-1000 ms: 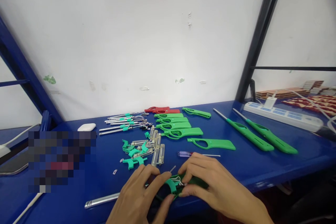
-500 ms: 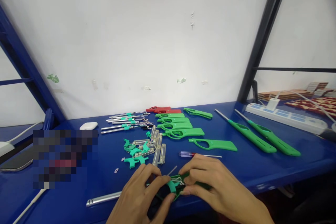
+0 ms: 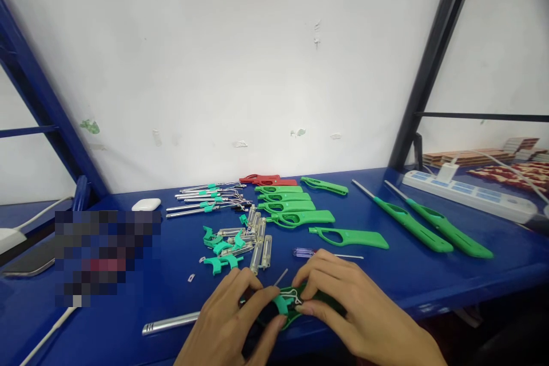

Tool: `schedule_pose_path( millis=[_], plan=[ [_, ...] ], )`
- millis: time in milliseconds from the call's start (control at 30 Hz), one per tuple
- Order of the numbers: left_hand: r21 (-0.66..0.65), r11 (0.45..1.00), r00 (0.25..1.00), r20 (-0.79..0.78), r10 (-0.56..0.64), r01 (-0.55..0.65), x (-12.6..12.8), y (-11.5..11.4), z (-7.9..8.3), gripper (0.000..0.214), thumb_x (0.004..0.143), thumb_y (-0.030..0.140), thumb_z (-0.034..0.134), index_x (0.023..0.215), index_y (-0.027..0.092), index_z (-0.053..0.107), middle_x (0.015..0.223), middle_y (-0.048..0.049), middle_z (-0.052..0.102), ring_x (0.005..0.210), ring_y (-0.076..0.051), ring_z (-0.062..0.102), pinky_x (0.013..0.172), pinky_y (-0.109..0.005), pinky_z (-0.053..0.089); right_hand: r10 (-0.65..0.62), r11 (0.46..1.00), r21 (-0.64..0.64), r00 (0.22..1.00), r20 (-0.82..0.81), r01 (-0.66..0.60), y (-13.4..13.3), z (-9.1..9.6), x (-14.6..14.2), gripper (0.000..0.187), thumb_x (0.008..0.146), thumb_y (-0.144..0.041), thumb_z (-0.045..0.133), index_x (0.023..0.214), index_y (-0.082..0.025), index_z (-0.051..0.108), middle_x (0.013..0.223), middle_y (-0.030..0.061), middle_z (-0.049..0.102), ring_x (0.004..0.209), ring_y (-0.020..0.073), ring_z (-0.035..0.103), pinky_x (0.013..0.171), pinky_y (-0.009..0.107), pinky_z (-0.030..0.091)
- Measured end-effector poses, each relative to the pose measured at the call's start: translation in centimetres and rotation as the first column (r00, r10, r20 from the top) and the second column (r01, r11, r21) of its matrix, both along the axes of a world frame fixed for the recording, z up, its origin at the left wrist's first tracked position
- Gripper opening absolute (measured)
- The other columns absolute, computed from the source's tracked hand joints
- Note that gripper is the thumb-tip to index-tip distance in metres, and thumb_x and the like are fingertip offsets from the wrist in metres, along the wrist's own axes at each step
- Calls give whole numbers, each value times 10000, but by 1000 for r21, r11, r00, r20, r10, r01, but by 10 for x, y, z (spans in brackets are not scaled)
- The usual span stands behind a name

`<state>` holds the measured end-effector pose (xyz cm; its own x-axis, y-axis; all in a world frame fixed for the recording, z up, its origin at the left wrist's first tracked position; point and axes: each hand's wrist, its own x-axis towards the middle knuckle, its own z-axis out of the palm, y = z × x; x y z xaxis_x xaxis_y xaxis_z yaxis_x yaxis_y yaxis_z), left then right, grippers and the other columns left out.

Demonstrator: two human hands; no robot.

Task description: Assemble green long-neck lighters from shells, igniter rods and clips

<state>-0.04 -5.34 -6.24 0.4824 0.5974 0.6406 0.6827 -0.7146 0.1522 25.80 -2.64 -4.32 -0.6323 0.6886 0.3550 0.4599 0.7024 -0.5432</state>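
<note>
Near the table's front edge, my left hand (image 3: pixel 229 314) pinches a teal trigger (image 3: pixel 281 304) between thumb and index finger. The trigger sits at a green lighter casing half (image 3: pixel 293 319), mostly hidden by my hands. My right hand (image 3: pixel 347 300) is closed on the casing's other side, its fingertips at the bent white wires (image 3: pixel 292 293) and a small black part. A silver lighter tube (image 3: pixel 171 323) sticks out to the left from under my left hand. A thin clear strip (image 3: pixel 281 277) rises between the hands.
Behind are loose teal triggers (image 3: pixel 221 247), clear fuel tanks (image 3: pixel 266 251), tubes with wires (image 3: pixel 193 211), green casing halves (image 3: pixel 349 237) and red ones (image 3: pixel 268 180). A screwdriver (image 3: pixel 303 253) lies beyond my right hand. Two green lighters (image 3: pixel 412 223) and a power strip (image 3: pixel 467 193) are at right.
My right thumb and fingertips have shifted slightly around the wires and black part. The left hand keeps its pinch on the trigger. The view has tilted a little.
</note>
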Motion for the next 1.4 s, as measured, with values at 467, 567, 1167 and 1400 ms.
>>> schedule_pose_path(
  millis=[467, 567, 1167, 1400],
  plan=[
    [-1, 999, 999, -23, 46, -46, -3, 5, -6, 229, 1005, 180, 670, 1219, 256, 644, 971, -20, 680, 838, -187, 727, 737, -290, 634, -2, 1000, 31, 1000, 3, 1, 2, 5, -12, 152, 1079, -158, 687, 992, -259, 614, 1053, -23, 752, 993, 205, 685, 980, 341, 528],
    [-10, 999, 999, 11, 46, -46, -3, 4, -8, 254, 990, 165, 681, 1218, 269, 641, 979, -13, 686, 856, -188, 730, 758, -291, 641, -28, 997, 71, 1000, -10, 29, -1, 4, -16, 186, 1058, -105, 684, 985, -258, 606, 1067, -20, 760, 1000, 209, 699, 998, 352, 523],
    [-8, 998, 998, 17, 63, -63, -3, 1, -9, 231, 1016, 176, 653, 1226, 271, 633, 983, -21, 688, 867, -201, 729, 763, -308, 641, -48, 999, -14, 990, -134, 47, 5, -16, -18, 164, 1104, -162, 614, 976, -264, 617, 964, -35, 763, 887, 186, 732, 800, 276, 520],
    [-4, 999, 999, 19, 46, -46, -2, 2, -8, 214, 1031, 174, 622, 1225, 264, 623, 962, -17, 675, 834, -194, 720, 734, -308, 636, -64, 995, -81, 983, -173, 51, 6, -12, -18, 129, 1076, -216, 720, 957, -266, 713, 960, -50, 807, 895, 176, 759, 823, 252, 533]
  ],
)
